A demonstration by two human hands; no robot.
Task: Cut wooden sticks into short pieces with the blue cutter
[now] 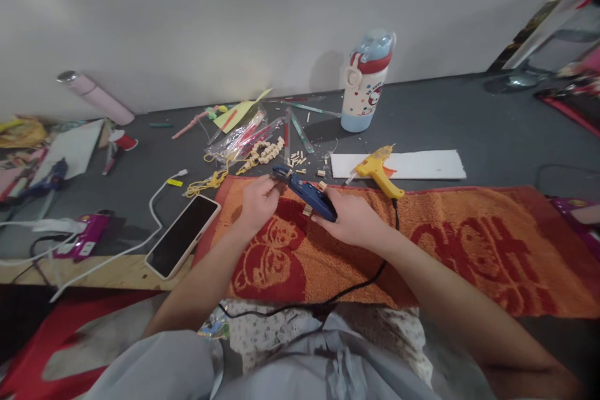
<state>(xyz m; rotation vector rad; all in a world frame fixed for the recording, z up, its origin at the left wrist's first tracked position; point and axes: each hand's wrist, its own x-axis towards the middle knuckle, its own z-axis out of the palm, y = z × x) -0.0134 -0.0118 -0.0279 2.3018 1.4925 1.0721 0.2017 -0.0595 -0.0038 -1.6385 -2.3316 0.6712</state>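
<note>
My right hand [352, 217] is closed round a blue plier-like hand tool [307, 192], which slants up to the left over the towel. My left hand [259, 203] is closed in a pinch by the tool's far end; anything between its fingertips is too small to make out. Beneath both hands lies an orange and red towel [356, 262]. Small wooden bits surround the tool, among them a short block [307, 210] just below it. Past its tip are scattered short wooden sticks [297, 157] and a string of wooden pieces [270, 151].
A yellow glue gun [379, 170] rests on a white strip [434, 165], its black cord trailing over the towel. Behind stands a water bottle [368, 84]. To the left are a phone [184, 236], a white cable [157, 206], yellow string [206, 183] and plastic wrappers [239, 137].
</note>
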